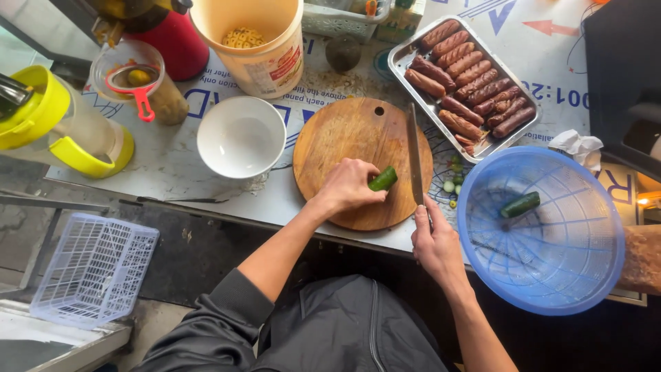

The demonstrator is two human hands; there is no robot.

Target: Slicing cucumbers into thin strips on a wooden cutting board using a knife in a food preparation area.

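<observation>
Here the round wooden cutting board [344, 148] lies in the middle of the bench [172, 162]. The left hand [349, 186] rests on the near part of the board, and its fingers are clamped on a small green cucumber piece [383, 179]. The right hand [434, 241] is just off the near right edge of the board, with its fingers wrapped tight round the handle of a long knife [414, 155]. The blade lies flat along the right side of the board, just beside the cucumber piece but not touching it. To the left of the board stands a white bowl [241, 136]. To the right of the board sits a big blue basket [585, 275] with another cucumber [520, 204] inside. Behind the board on the right is a metal tray [401, 58] full of brown sausages [468, 83]. Little cucumber ends [452, 184] lie between the board and the basket.
</observation>
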